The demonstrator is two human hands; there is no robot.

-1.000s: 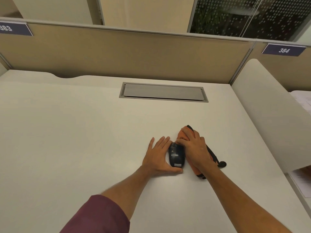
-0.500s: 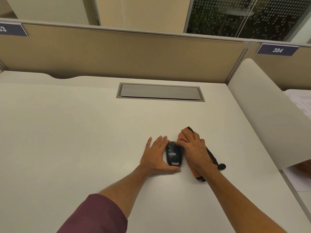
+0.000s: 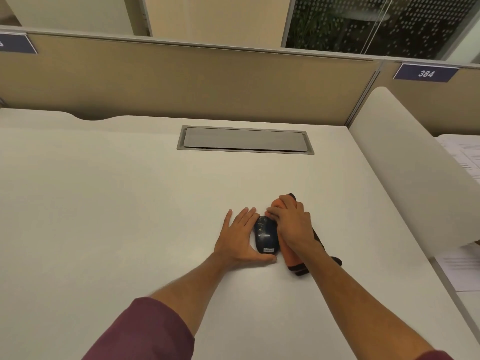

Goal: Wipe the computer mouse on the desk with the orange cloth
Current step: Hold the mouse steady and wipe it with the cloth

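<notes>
Bare desk (image 3: 104, 216) lies open leftward; the partition (image 3: 181, 81) blocks behind, the side divider (image 3: 405, 172) rightward.

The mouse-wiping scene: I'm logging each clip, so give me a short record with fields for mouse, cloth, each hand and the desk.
mouse: dark computer mouse flat on the desk, small label at its near end
cloth: orange cloth with dark trim, bunched along the mouse's right side
left hand: left hand flat on the desk, bracing the mouse's left side, thumb at its near end
right hand: right hand pressing the cloth, fingertips at the mouse's far end
desk: white desk with a closed grey cable hatch
</notes>
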